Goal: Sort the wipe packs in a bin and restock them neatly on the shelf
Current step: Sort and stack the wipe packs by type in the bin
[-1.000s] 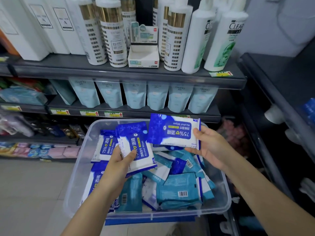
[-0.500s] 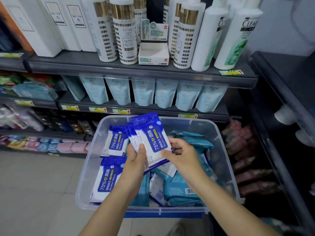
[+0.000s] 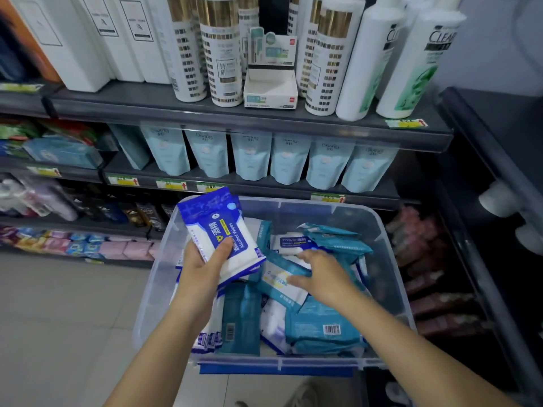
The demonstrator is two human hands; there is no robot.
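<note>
I'm seeing the left hand gripping a stack of alcohol wipe packs (blue-and-white) above the clear bin; the right hand, fingers spread, is touching the teal packs inside.

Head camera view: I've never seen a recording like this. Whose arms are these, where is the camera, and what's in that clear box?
There is no robot here. A person wears a camera on the head, and it looks down at their own bare arms. The left hand grips a small stack of blue alcohol wipe packs over a clear plastic bin. The right hand, fingers straight, holds nothing and reaches into the bin over a jumble of teal wipe packs. Behind are store shelves with white bottles and pale blue pouches.
</note>
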